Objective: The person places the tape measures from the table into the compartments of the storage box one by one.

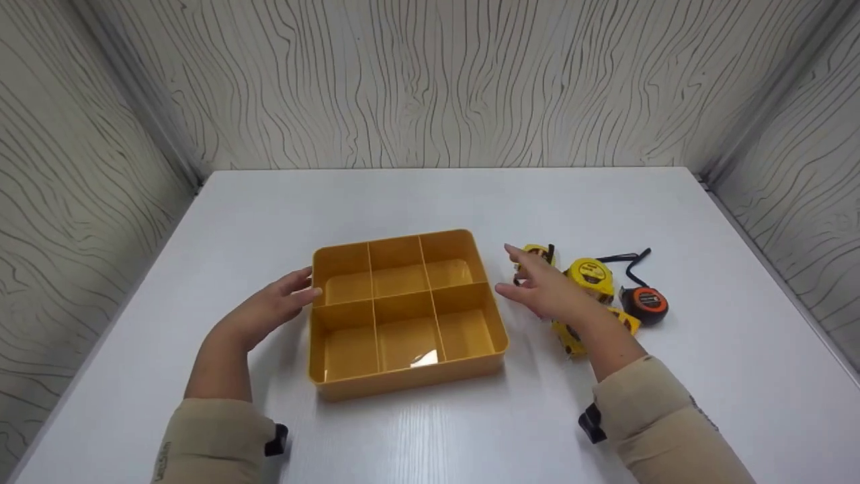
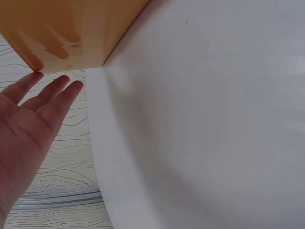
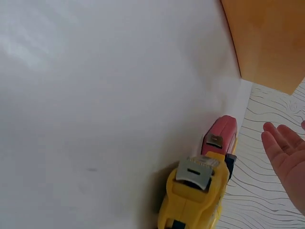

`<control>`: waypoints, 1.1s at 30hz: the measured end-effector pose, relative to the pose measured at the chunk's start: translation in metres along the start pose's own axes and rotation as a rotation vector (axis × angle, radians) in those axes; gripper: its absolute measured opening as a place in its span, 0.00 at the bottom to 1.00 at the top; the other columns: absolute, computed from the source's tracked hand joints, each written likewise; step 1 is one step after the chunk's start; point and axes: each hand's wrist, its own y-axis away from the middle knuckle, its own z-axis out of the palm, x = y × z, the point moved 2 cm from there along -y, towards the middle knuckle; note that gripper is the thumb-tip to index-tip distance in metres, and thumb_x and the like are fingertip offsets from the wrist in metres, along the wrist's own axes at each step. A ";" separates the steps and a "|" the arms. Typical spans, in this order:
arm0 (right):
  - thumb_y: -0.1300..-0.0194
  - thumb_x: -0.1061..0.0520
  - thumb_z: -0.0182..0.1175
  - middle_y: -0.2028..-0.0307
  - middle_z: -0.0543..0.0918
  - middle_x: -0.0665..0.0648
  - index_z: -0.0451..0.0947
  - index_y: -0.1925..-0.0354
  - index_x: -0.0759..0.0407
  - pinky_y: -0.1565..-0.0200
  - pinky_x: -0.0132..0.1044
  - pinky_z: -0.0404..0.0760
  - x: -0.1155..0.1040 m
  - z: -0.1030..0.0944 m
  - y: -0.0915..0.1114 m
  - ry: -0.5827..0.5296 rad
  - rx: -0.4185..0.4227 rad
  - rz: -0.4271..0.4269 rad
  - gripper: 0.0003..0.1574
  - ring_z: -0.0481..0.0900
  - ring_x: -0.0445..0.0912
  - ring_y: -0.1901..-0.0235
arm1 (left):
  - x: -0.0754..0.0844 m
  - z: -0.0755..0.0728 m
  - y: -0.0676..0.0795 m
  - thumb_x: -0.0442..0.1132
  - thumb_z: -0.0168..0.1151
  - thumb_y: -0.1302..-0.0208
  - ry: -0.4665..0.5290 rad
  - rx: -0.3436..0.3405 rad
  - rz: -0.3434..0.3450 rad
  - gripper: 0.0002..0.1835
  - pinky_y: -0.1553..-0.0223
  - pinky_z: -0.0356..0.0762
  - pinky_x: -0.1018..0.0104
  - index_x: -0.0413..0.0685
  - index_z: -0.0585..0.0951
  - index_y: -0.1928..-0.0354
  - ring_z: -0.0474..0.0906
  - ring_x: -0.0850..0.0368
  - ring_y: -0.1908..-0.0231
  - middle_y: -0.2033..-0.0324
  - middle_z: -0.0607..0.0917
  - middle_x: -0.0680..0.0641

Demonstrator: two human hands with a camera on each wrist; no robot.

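A yellow-orange organizer box with several compartments, all bare inside, sits slightly turned on the white table. My left hand is at its left side, fingers extended, thumb by the rim; in the left wrist view the fingertips lie at or very near the wall, contact unclear. To the right of the box, my right hand is spread and holds nothing, with a gap to the wall. Beside and partly under that arm lie several tape measures, including a yellow one and a black-and-orange one.
In the right wrist view, a red tape measure lies by a yellow one. A black wrist strap trails on the table. Wood-patterned panels stand behind and at both sides.
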 end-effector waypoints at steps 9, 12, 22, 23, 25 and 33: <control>0.48 0.31 0.59 0.32 0.54 0.49 0.44 0.30 0.35 0.41 0.54 0.64 -0.005 0.020 -0.005 -0.090 -0.046 0.003 0.54 0.61 0.51 0.37 | -0.007 0.005 -0.002 0.68 0.63 0.58 0.050 0.011 -0.054 0.51 0.37 0.53 0.43 0.69 0.51 0.31 0.60 0.50 0.36 0.32 0.56 0.53; 0.46 0.35 0.60 0.32 0.55 0.47 0.46 0.31 0.35 0.39 0.55 0.62 -0.004 0.023 -0.007 -0.095 -0.049 0.016 0.51 0.64 0.49 0.38 | -0.009 0.006 -0.004 0.65 0.64 0.57 0.084 0.022 -0.075 0.49 0.38 0.56 0.45 0.72 0.53 0.32 0.62 0.51 0.37 0.33 0.57 0.53; 0.42 0.44 0.61 0.35 0.62 0.51 0.58 0.33 0.44 0.43 0.48 0.69 -0.001 0.029 -0.010 -0.189 -0.076 0.006 0.41 0.67 0.51 0.40 | -0.015 0.009 -0.008 0.53 0.67 0.51 0.252 -0.002 0.011 0.45 0.43 0.68 0.56 0.65 0.55 0.31 0.64 0.52 0.39 0.34 0.58 0.49; 0.42 0.45 0.61 0.36 0.63 0.50 0.59 0.33 0.43 0.43 0.48 0.69 -0.001 0.029 -0.010 -0.195 -0.078 0.008 0.41 0.67 0.50 0.40 | -0.015 0.009 -0.008 0.53 0.67 0.51 0.255 -0.003 0.011 0.45 0.43 0.69 0.57 0.65 0.55 0.32 0.65 0.53 0.39 0.34 0.58 0.49; 0.42 0.46 0.61 0.37 0.65 0.49 0.59 0.34 0.44 0.43 0.48 0.69 -0.001 0.029 -0.010 -0.204 -0.079 0.006 0.40 0.68 0.50 0.41 | -0.015 0.009 -0.008 0.53 0.68 0.52 0.255 0.001 0.007 0.45 0.44 0.69 0.57 0.66 0.56 0.32 0.65 0.53 0.39 0.34 0.58 0.50; 0.39 0.53 0.59 0.37 0.66 0.52 0.60 0.34 0.50 0.46 0.44 0.73 -0.007 0.028 -0.009 -0.229 -0.067 -0.030 0.37 0.69 0.51 0.43 | -0.013 0.010 -0.008 0.53 0.69 0.53 0.237 0.026 -0.019 0.45 0.44 0.69 0.56 0.68 0.56 0.32 0.66 0.54 0.40 0.35 0.60 0.51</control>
